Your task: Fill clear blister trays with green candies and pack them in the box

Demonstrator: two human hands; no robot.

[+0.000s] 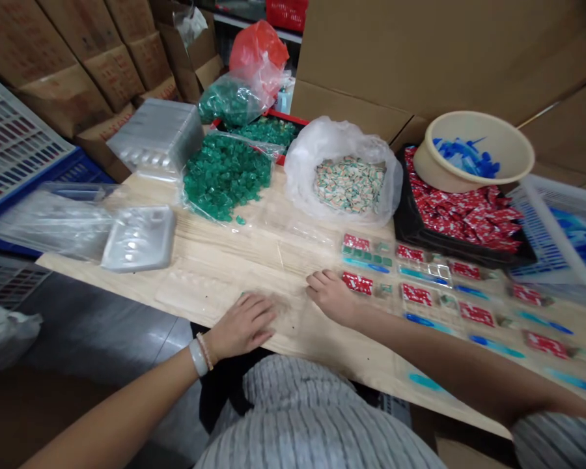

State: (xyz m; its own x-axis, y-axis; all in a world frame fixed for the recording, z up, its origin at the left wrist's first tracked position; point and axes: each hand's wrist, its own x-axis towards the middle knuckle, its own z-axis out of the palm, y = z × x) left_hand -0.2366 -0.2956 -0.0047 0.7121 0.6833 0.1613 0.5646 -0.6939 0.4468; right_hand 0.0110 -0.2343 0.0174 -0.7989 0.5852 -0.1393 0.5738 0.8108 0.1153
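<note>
Inspection runs left to right. A white lattice crate with a blue base point(24, 179) stands off the left end of the wooden tabletop point(234, 254), and a silver-toned thermoformed tray point(139, 238) lies on the tabletop's left side, apparently set aside as stock within reach. The left grip point(241, 326) rests palm down on the near edge, fingers lying together and flat, pinching nothing, just beside an unfilled clear blister tray point(195, 293). Behind it, a clear bag of green cubes point(227, 179) and a white plastic bag of patterned sachets point(349, 185) sit along the far edge, seemingly placed there as bulk supply away from the working strip. The right grip point(329, 296) is loosely curled, fingertips down, holding nothing visible, and lies just beside the filled blister trays point(422, 293), which occupy the right of the tabletop in orderly rows, each carrying red sachets, green pieces and blue strips; the even spacing suggests a deliberate layout. Farther back, a black tray of red sachets point(463, 218) and a beige basin point(473, 120) of blue plastic pieces point(466, 159) sit at the far right, beside a white crate point(542, 221).
</note>
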